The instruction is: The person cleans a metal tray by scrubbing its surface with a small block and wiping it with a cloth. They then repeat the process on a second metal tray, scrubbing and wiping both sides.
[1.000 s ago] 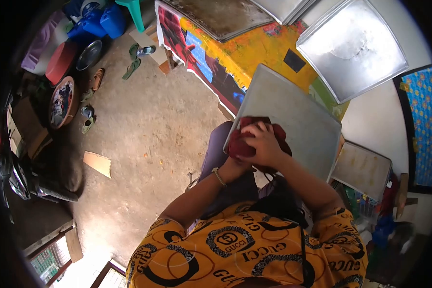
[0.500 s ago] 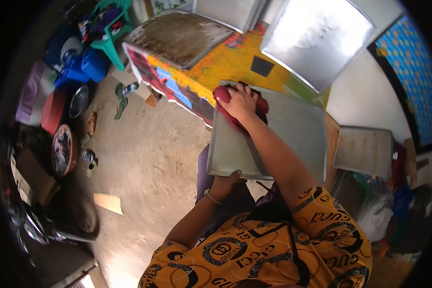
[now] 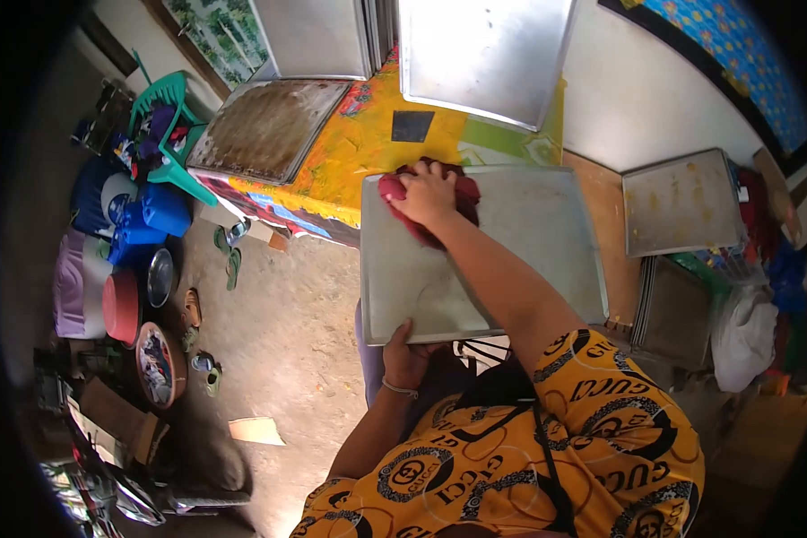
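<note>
Clasping cloth, right hand palm-down

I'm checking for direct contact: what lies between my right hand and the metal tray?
In the head view, a bunched dark red cloth lies between your right hand and the metal tray.

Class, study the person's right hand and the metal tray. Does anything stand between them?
Yes: the red cloth lies between the right hand and the tray, near its far left corner. Nothing visible separates the left hand from the tray; its thumb rests on the near edge.
</note>
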Available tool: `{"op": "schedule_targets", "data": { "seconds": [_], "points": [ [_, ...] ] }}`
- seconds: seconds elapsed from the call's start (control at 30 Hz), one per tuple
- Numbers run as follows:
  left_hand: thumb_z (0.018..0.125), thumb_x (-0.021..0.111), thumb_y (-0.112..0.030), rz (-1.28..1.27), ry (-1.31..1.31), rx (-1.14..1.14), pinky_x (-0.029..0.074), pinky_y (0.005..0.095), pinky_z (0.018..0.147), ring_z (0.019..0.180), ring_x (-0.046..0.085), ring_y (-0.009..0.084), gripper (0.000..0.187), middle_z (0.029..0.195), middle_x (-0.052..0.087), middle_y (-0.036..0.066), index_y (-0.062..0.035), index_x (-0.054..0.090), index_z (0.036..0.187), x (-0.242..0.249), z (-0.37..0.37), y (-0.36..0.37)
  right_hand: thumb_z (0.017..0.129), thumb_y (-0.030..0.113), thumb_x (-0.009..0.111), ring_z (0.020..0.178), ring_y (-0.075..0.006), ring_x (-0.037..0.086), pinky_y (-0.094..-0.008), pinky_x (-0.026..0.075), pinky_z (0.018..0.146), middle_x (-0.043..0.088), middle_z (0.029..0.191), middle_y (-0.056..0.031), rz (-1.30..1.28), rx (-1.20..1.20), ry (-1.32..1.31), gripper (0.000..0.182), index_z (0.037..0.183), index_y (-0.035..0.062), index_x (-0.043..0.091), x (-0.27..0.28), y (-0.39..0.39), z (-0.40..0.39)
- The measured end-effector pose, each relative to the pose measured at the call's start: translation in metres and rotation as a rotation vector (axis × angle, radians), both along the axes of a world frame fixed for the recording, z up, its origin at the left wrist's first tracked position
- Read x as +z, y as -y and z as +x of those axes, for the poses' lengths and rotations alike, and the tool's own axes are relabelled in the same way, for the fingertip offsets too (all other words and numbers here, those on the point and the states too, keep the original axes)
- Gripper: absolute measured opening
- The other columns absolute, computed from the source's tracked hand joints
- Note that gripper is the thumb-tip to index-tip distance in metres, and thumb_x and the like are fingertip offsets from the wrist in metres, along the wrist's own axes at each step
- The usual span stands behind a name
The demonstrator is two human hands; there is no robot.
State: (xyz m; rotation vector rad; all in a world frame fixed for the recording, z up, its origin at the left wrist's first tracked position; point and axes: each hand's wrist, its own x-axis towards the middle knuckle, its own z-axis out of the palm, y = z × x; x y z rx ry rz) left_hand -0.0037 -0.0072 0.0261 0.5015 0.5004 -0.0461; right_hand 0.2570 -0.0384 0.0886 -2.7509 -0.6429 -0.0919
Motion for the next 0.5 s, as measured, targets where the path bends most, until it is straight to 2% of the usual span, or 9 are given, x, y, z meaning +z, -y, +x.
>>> {"op": "schedule_targets", "data": {
  "seconds": [0.1,0.2,0.4,0.5],
  "points": [
    [0.094,0.043,-0.021,-0.049,-0.056,0.092,0.055,0.0501,0.081,0.110,0.055,0.0358,0.045,0.125,0.049,0.019,-0.0002,0.032,0.132,0.002,-0.002,0.003,0.076,0.051,0.062,0.121,-0.0309,0.037,-0.0602,0.030,0.096,0.046,0.125,-0.0077,-0.018,-0.118,0.047,0.047,0.112,0.0209,0.063,-0.004,0.066,0.012],
    [0.093,0.043,-0.022,-0.017,-0.025,0.070,0.055,0.0470,0.076,0.106,0.057,0.0349,0.042,0.120,0.053,0.017,-0.0021,0.035,0.130,0.003,-0.005,0.004,0.077,0.055,0.060,0.119,-0.0305,0.040,-0.0565,0.034,0.092,0.049,0.122,-0.0079,-0.102,-0.292,0.167,0.049,0.111,0.0202,0.063,-0.013,0.144,0.021],
    [0.094,0.043,-0.023,-0.007,-0.006,0.078,0.054,0.0455,0.073,0.105,0.058,0.0336,0.041,0.119,0.054,0.017,-0.0031,0.037,0.129,0.011,-0.011,0.016,0.082,0.055,0.055,0.120,-0.0325,0.041,-0.0584,0.034,0.093,0.047,0.126,-0.0100,-0.180,-0.605,0.112,0.052,0.122,0.0220,0.055,-0.006,0.267,0.016],
    [0.094,0.043,-0.023,0.068,0.043,0.080,0.054,0.0455,0.072,0.105,0.058,0.0334,0.041,0.117,0.056,0.016,-0.0029,0.038,0.129,0.009,-0.013,0.016,0.084,0.051,0.055,0.120,-0.0320,0.042,-0.0582,0.034,0.093,0.047,0.126,-0.0103,-0.136,-0.785,0.002,0.047,0.120,0.0217,0.056,-0.004,0.298,0.014]
  ]
}}
